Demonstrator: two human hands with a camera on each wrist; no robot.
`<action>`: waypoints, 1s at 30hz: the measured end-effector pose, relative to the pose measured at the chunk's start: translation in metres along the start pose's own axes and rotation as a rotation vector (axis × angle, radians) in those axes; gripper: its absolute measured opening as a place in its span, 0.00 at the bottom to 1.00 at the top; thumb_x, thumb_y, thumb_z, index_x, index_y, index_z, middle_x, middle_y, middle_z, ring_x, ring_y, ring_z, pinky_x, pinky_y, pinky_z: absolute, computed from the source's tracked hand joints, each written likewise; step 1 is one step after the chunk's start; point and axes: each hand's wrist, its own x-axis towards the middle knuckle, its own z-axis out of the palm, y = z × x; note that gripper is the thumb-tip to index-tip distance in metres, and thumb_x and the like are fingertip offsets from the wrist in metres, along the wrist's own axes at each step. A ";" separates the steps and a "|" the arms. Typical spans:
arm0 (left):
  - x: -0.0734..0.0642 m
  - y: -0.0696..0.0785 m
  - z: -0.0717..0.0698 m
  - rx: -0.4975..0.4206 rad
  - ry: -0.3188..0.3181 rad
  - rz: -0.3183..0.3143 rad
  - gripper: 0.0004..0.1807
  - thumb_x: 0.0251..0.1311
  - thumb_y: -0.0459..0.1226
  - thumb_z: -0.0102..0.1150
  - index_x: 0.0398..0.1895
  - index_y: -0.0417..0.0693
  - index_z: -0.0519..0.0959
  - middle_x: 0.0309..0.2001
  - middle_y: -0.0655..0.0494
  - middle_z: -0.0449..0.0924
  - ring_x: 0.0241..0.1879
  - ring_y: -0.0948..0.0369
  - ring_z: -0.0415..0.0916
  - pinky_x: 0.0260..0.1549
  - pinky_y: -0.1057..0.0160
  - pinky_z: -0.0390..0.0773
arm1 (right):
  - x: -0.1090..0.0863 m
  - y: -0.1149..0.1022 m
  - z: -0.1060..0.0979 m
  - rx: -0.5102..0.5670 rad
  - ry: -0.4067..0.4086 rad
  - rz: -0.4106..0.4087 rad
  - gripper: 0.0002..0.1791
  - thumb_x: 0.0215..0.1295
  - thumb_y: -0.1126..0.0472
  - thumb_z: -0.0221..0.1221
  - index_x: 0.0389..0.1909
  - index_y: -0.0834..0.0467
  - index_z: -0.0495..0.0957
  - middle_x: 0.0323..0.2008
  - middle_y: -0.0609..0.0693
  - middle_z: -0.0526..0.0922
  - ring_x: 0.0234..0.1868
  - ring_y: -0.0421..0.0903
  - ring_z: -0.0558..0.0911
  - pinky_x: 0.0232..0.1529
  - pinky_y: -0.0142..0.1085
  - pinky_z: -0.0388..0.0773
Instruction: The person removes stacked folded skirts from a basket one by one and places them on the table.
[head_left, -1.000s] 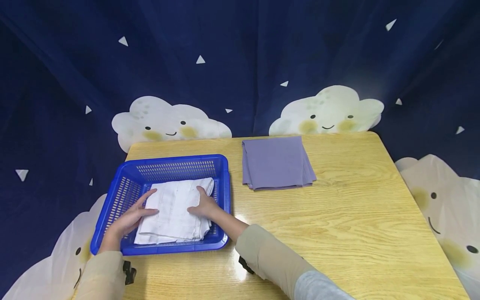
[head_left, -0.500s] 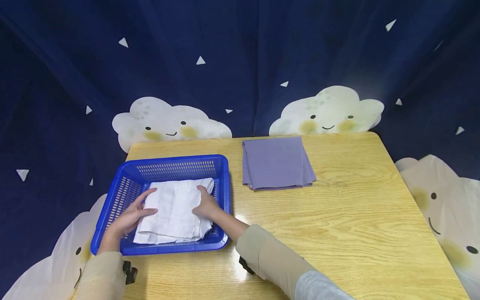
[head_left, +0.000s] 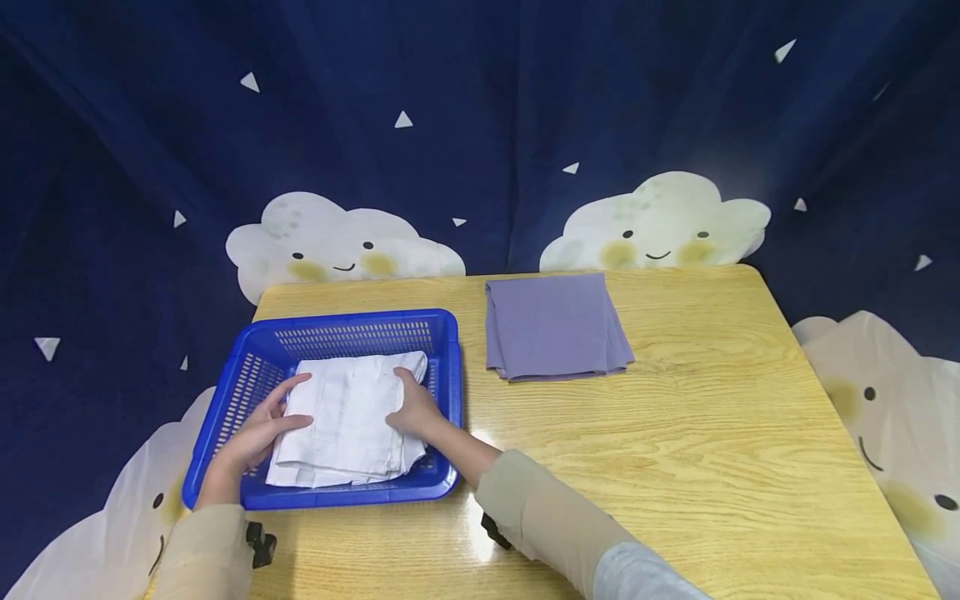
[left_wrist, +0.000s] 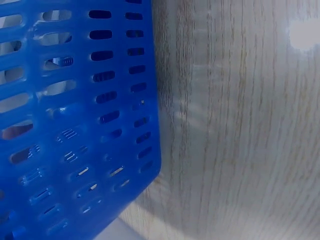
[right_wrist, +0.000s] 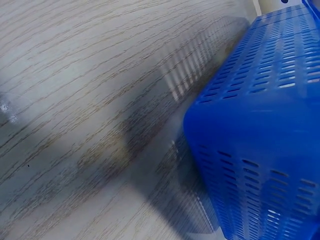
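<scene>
A folded white cloth lies in a blue plastic basket, its layers showing along the near edge. My left hand grips the cloth's left side, thumb on top and the other fingers along the edge, partly hidden. On the opposite side, my right hand holds the right edge with its thumb toward the middle. Both wrist views look at the basket's slotted outer walls and a corner; the hands are hardly visible there.
To the right of the basket, a folded purple cloth lies near the far edge of the wooden table. A dark blue curtain with clouds hangs behind and beside the table.
The white cloth has shifted slightly left and toward the far side, with the left hand moving along. The right thumb sits a little further right on it. The basket and purple cloth stay put.
</scene>
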 end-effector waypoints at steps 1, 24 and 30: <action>0.000 0.001 0.000 -0.003 0.002 0.001 0.38 0.58 0.26 0.51 0.69 0.52 0.48 0.40 0.58 0.77 0.33 0.58 0.80 0.29 0.58 0.81 | 0.000 0.000 0.000 0.008 0.003 -0.004 0.45 0.40 0.72 0.63 0.64 0.57 0.59 0.52 0.62 0.75 0.48 0.57 0.76 0.47 0.43 0.74; -0.004 0.006 0.001 -0.047 0.070 0.053 0.39 0.57 0.25 0.52 0.69 0.54 0.50 0.45 0.63 0.74 0.37 0.63 0.78 0.31 0.61 0.80 | -0.004 -0.008 -0.007 -0.018 0.028 -0.067 0.44 0.46 0.69 0.63 0.66 0.53 0.57 0.57 0.60 0.71 0.55 0.57 0.72 0.52 0.46 0.72; -0.006 0.008 0.001 -0.068 0.073 0.072 0.38 0.58 0.24 0.51 0.69 0.55 0.50 0.45 0.63 0.73 0.36 0.62 0.79 0.30 0.61 0.80 | -0.006 -0.012 -0.011 -0.031 0.027 -0.087 0.43 0.47 0.68 0.63 0.66 0.52 0.57 0.57 0.60 0.71 0.55 0.56 0.73 0.51 0.46 0.72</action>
